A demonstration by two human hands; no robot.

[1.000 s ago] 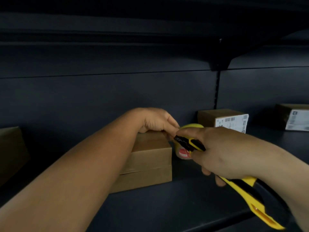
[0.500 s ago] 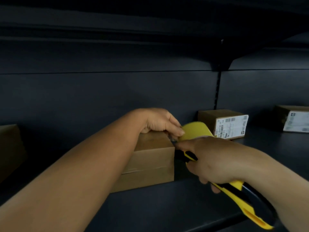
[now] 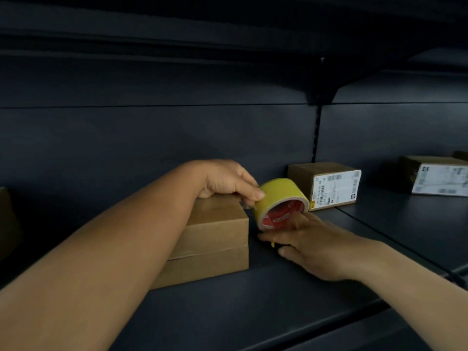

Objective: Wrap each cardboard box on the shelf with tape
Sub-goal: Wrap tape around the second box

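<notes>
The cutter has left my right hand (image 3: 311,245), now flat on the shelf (image 3: 278,300); my left hand (image 3: 228,181) pinches the roll (image 3: 276,196), at 3 o'clock of the box (image 3: 215,239), probably cut free.

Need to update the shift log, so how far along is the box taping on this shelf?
Early on. The near box is the one in hand: the left hand rests on it and pinches the yellow tape roll at its right edge, while the right hand lies open on the shelf. Whether tape is on it cannot be told. The two labelled boxes remain untouched.
</notes>
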